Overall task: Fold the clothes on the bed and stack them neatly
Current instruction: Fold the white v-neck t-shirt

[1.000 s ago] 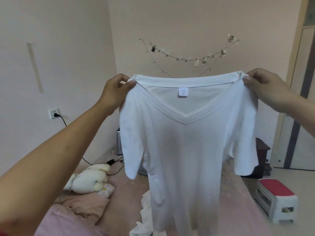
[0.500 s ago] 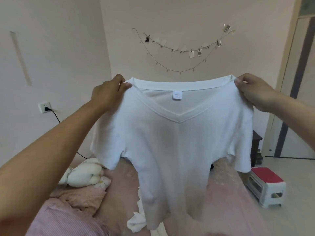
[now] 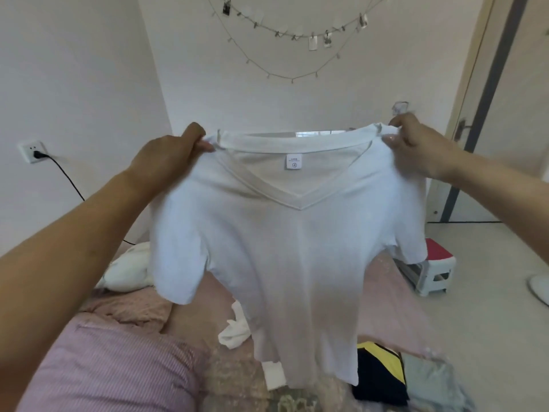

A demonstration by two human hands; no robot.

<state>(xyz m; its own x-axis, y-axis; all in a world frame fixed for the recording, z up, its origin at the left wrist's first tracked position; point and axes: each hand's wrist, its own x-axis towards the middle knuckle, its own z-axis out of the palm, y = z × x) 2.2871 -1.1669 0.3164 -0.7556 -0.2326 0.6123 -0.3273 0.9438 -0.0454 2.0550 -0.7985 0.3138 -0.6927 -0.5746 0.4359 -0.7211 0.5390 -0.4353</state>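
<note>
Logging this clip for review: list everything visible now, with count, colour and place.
T-shirt: one, white, V-neck, held up by its shoulders over the bed.
Bed: one, pink cover, below.
Crumpled garment: one, white, on bed behind the T-shirt.
Black and yellow garment: one, bed's near right.
Plush toy: one, cream, bed's left.
Stool: one, red top, white legs, floor right.
Photo string: two strands, wall.
Left hand: pinches left shoulder.
Right hand: pinches right shoulder.
</note>
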